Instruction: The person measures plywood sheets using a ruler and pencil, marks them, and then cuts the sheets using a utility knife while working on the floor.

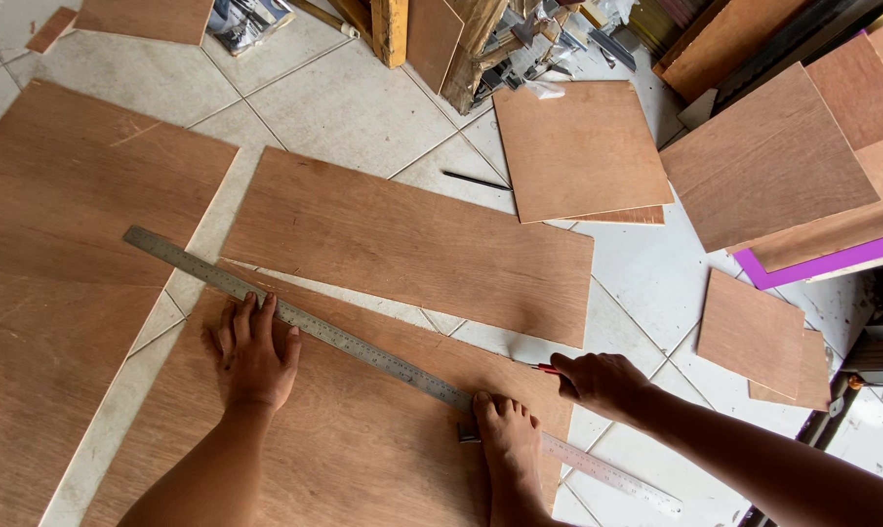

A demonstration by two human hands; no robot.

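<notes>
Now the left hand (254,353) lies flat, open, pinning the ruler (363,349) on plywood (344,439); the right hand (598,381) grasps what seems a red-handled cutter (549,369) beside the ruler's edge. Press firmly, blade tight against it.

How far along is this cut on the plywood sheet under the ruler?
Done: several cut plywood panels lie on the tiled floor. In hand: the left hand and a foot pin the steel ruler to the plywood sheet; the right hand holds a red-handled cutter at the ruler's edge. Left: most of the line looks uncut.
</notes>
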